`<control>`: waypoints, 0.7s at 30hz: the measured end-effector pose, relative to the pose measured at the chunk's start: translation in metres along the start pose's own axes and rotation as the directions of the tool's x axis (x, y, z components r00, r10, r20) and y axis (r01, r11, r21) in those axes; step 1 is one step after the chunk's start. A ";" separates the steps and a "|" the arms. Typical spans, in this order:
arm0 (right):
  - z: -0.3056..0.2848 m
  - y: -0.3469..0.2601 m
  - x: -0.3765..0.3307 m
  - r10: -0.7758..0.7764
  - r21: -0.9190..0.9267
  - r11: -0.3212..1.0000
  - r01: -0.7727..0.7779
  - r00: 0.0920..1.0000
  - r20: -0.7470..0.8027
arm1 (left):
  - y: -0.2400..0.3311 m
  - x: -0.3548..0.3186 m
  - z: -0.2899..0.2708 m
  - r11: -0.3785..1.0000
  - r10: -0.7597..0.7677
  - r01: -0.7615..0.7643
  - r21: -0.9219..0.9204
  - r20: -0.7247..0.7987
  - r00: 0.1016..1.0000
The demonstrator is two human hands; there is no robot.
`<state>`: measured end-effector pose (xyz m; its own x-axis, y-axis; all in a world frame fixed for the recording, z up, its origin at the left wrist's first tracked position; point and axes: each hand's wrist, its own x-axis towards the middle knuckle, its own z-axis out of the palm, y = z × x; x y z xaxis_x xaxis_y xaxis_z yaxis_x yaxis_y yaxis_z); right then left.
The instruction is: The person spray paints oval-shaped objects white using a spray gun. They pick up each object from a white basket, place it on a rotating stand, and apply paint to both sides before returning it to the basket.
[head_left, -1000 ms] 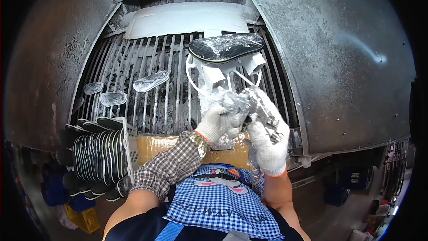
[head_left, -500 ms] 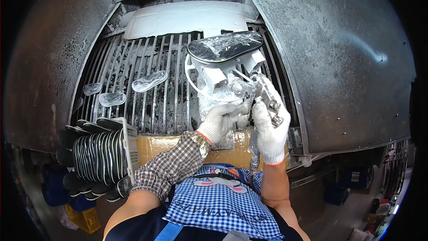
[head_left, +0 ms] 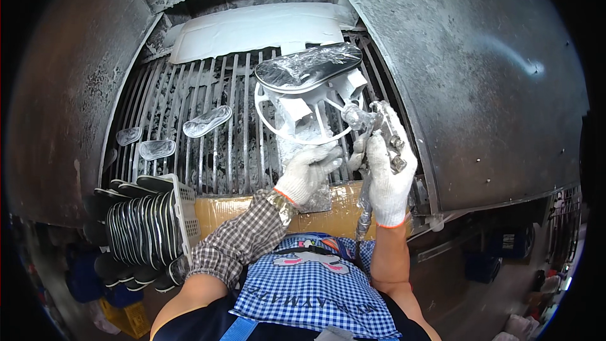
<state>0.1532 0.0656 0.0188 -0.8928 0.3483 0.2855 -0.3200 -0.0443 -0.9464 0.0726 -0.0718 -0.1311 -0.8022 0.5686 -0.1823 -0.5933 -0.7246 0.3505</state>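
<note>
A black shoe sole (head_left: 309, 66), its top covered in clear, crinkled film, rests on supports above a white round turntable wheel (head_left: 268, 123). My right hand (head_left: 390, 180), in a white knitted glove, grips a spray gun (head_left: 379, 127) coated in grey residue. The gun's nozzle end points left, beside the wheel's right side. My left hand (head_left: 306, 173), gloved too, is just below the wheel's near rim, fingers extended and holding nothing. Whether its fingertips touch the rim I cannot tell.
A white plastic basket (head_left: 185, 211) packed with dark soles (head_left: 142, 227) stands at lower left. Small film-like pieces (head_left: 207, 121) lie on the slatted metal grate (head_left: 237, 145). Metal booth walls (head_left: 473, 88) rise on both sides. A tan taped edge (head_left: 221, 211) runs along the front.
My left hand has drawn away from the spray gun, its fingers opening near the wheel. The right hand with the gun has shifted slightly right. The view has shifted a little.
</note>
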 end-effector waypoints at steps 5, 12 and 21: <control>-0.001 -0.004 -0.003 -0.055 -0.091 0.994 0.051 0.998 -0.042 | -0.001 0.000 -0.005 0.999 0.024 -0.024 0.030 -0.009 1.000; -0.013 -0.007 -0.005 -0.022 0.016 1.000 0.021 0.998 0.054 | 0.003 0.000 -0.006 0.999 0.000 0.001 0.048 -0.010 1.000; -0.023 -0.007 0.009 0.014 0.116 0.993 -0.008 0.999 -0.047 | 0.010 -0.007 0.004 0.997 -0.008 0.009 0.082 -0.021 1.000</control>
<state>0.1548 0.0910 0.0244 -0.8812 0.3915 0.2649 -0.3469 -0.1551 -0.9250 0.0724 -0.0813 -0.1223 -0.7987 0.5661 -0.2038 -0.5933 -0.6849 0.4230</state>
